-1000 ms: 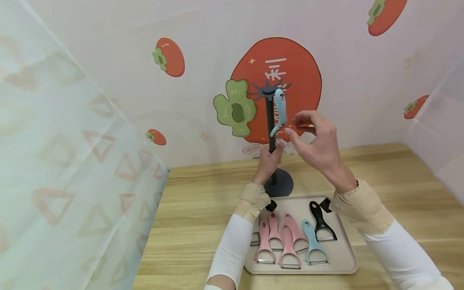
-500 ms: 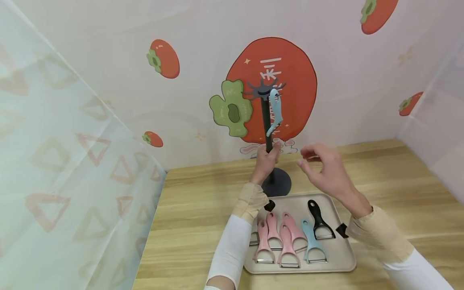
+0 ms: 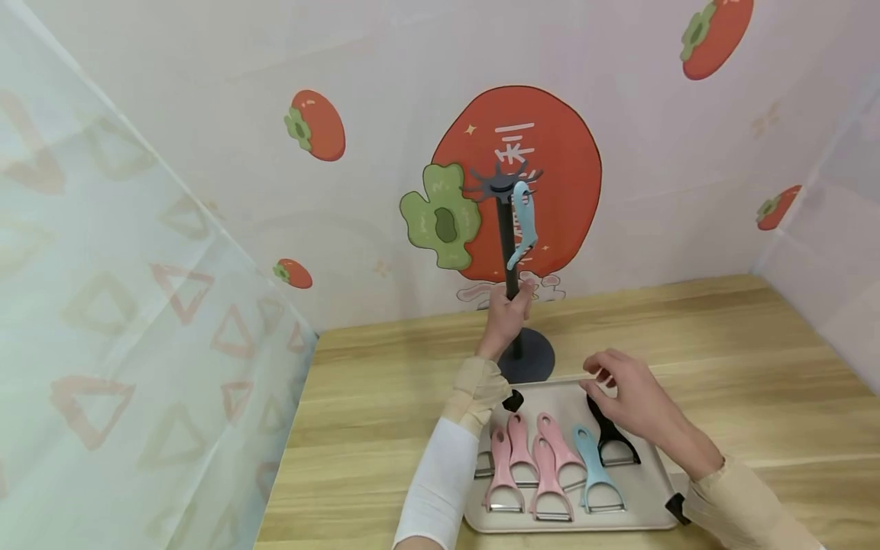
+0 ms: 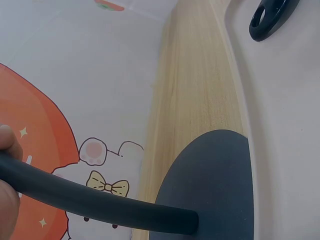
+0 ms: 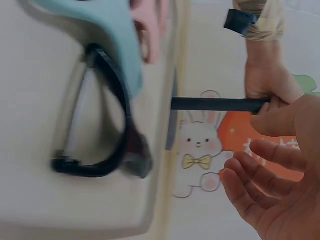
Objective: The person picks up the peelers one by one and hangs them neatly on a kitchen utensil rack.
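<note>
Black peeler [image 3: 606,431] lies at the right of the pale tray [image 3: 649,493], its handle pointing toward the far rim and its blade toward the near one. Above the handle's end we see the right hand [image 3: 635,401], loosely bent, with a gap between thumb and fingers — it grips nothing, and in the right wrist view we find its fingertips clear of the peeler.

Just left of the black peeler we see a light blue peeler [image 3: 589,454], then four pink peelers [image 3: 545,462] lying close together, some overlapping. At the tray's left side a metal-edged piece [image 3: 483,464] is partly hidden by the left arm, so we cannot tell its colour.

Beyond the tray, on the wooden table [image 3: 371,420], we see a dark stand [image 3: 507,237] with a round base and a ring of prongs on top. The left hand [image 3: 505,317] holds its pole, fingers wrapped round it — and a second light blue peeler [image 3: 526,221] hangs from one prong. Behind, we see a wall printed with a large persimmon [image 3: 564,176].
</note>
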A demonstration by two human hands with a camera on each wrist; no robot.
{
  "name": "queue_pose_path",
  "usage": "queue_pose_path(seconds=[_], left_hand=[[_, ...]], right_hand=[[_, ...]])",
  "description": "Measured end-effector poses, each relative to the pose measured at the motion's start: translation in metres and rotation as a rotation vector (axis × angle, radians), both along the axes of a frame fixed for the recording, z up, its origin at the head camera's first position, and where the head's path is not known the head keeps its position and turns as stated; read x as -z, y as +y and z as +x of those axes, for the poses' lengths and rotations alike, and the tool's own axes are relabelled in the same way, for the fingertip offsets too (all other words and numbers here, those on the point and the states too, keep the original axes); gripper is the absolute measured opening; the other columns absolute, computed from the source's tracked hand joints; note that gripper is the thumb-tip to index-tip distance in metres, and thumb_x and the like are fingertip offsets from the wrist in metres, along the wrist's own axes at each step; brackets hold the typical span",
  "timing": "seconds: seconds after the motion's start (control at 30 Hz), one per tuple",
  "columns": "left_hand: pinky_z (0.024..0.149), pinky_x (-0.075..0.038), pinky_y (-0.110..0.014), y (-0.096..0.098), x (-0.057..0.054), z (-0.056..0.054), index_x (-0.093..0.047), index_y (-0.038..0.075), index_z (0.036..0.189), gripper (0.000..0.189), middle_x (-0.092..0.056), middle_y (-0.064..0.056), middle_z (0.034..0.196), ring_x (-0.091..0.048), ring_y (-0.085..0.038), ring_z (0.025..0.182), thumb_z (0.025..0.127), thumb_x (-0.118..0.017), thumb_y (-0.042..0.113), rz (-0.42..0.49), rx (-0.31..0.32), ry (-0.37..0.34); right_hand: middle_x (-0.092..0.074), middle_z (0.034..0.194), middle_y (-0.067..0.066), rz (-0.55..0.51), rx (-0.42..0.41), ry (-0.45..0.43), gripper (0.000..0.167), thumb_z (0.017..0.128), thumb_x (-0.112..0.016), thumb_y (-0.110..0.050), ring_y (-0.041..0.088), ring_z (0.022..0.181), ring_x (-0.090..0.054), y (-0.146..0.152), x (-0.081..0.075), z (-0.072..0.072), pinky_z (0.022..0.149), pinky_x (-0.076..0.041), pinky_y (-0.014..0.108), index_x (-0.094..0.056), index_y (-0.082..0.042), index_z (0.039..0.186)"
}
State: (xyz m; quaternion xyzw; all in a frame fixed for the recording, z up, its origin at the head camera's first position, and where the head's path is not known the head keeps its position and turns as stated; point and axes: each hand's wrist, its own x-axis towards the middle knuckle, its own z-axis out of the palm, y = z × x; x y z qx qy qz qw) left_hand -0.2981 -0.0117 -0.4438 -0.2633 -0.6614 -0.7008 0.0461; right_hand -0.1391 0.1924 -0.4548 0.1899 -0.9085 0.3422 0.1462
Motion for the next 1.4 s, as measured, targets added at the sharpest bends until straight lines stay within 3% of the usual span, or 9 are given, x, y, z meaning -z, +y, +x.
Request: queue_pose_path(seconds=[0.3, 0.53, 0.7, 1.07, 1.4], left_hand=[[0.043, -0.023, -0.030, 0.002, 0.002, 0.001, -0.043, 0.006, 0.058, 0.055, -0.034, 0.005, 0.049, -0.030, -0.015, 0.039, 0.111, -0.055, 0.015, 0.005, -0.018, -0.015], [0.043, -0.023, -0.029, 0.000, -0.001, 0.000, -0.042, 0.002, 0.059, 0.055, -0.033, 0.006, 0.049, -0.028, -0.015, 0.039, 0.111, -0.055, 0.014, 0.040, 0.008, -0.027], [0.043, -0.022, -0.029, 0.000, -0.001, 0.000, -0.041, 0.001, 0.059, 0.055, -0.033, 0.009, 0.049, -0.027, -0.014, 0.039, 0.111, -0.055, 0.013, 0.056, 0.030, -0.034], [0.042, -0.023, -0.030, 0.003, 0.001, 0.000, -0.040, -0.004, 0.061, 0.054, -0.034, 0.009, 0.049, -0.028, -0.014, 0.039, 0.110, -0.054, 0.013, 0.064, 0.025, -0.015], [0.043, -0.023, -0.030, 0.002, 0.002, 0.000, -0.040, -0.002, 0.060, 0.055, -0.034, 0.009, 0.049, -0.028, -0.015, 0.039, 0.110, -0.055, 0.016, 0.040, 0.007, -0.001]], right_hand=[[-0.067, 0.092, 0.002, 0.107, 0.104, -0.084, 0.015, 0.090, -0.083, -0.008, 0.015, 0.080, -0.063, 0.010, 0.036, 0.022, 0.065, -0.053, 0.030, -0.074, -0.007, 0.102], [-0.057, 0.083, -0.002, 0.140, 0.127, -0.152, 0.022, 0.083, -0.088, -0.012, 0.010, 0.073, -0.048, 0.012, 0.048, 0.033, 0.061, -0.042, 0.028, -0.071, -0.009, 0.096], [-0.052, 0.078, -0.002, 0.120, 0.138, -0.205, 0.024, 0.083, -0.087, -0.012, 0.010, 0.068, -0.044, 0.010, 0.050, 0.034, 0.059, -0.037, 0.027, -0.067, -0.009, 0.096], [-0.054, 0.077, 0.003, 0.168, 0.245, -0.431, 0.031, 0.091, -0.080, -0.026, 0.021, 0.066, -0.051, 0.000, 0.042, 0.031, 0.052, -0.039, 0.037, -0.058, -0.007, 0.102], [-0.063, 0.079, 0.011, 0.217, 0.297, -0.435, 0.034, 0.090, -0.079, -0.029, 0.025, 0.064, -0.057, -0.003, 0.043, 0.025, 0.050, -0.044, 0.044, -0.058, -0.005, 0.101]])
